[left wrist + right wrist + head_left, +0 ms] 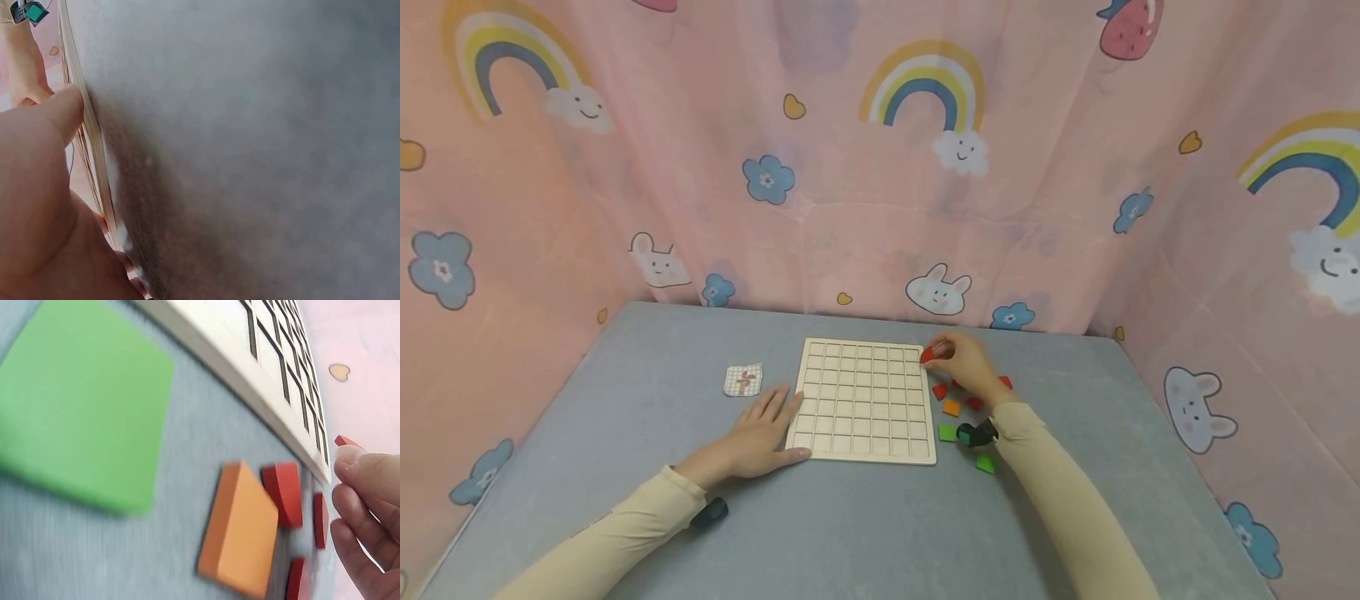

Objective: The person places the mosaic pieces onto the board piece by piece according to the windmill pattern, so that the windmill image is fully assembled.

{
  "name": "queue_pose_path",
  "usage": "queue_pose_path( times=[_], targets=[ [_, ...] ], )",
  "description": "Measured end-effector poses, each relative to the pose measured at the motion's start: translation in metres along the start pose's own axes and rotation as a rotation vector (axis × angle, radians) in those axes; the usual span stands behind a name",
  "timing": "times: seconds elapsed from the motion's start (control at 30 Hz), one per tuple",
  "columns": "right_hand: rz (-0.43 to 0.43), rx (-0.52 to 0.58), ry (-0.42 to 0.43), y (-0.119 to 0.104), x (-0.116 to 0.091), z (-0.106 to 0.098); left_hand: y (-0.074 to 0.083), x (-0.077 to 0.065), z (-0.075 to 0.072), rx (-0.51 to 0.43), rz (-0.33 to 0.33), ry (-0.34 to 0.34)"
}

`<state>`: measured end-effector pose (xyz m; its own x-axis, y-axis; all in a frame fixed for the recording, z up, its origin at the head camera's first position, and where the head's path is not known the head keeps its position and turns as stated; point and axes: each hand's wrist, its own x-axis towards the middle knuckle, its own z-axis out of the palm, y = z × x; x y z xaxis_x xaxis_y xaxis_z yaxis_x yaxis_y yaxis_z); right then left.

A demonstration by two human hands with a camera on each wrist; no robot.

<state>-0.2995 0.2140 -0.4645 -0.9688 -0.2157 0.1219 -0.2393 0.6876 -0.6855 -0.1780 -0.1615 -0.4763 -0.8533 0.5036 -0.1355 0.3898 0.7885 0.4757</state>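
The board (862,401), flat, squared and pale as bare wood, lies on the bench (865,533), whose surface is grey and faintly mottled. Thin raised ribs divide its face into square cells.

The left hand (760,437) is spread, fingers extended along the board's left edge; the thumb touches the near left corner. The right hand (964,364) pinches a red piece (927,356) between thumb and fingers at the board's far right corner; contact between piece and board cannot be determined.

Right of the board lie loose red pieces (940,392), an orange piece (951,407) and 2 green pieces (947,432), all flat, smooth and straight-sided where clearly seen. The right forearm partly covers this group. The orange piece shows a thick edge.

A white card (743,380) with a printed grid and reddish pinwheel figure lies left of the board. Behind hangs a creased pink curtain (850,233).
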Motion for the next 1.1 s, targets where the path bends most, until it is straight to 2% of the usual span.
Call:
queue_pose_path(
  times=[0.33, 0.7, 1.1],
  targets=[
    [-0.028, 0.066, -0.029, -0.014, 0.006, 0.018, -0.005, -0.001, 0.003, -0.032, 0.037, 0.025],
    [-0.014, 0.122, -0.052, -0.028, 0.010, 0.034, -0.013, 0.004, 0.013, 0.010, 0.032, 0.057],
    [-0.055, 0.140, -0.033, -0.033, 0.014, 0.050, -0.011, 0.004, 0.011, 0.013, 0.024, 0.040]
  ],
)
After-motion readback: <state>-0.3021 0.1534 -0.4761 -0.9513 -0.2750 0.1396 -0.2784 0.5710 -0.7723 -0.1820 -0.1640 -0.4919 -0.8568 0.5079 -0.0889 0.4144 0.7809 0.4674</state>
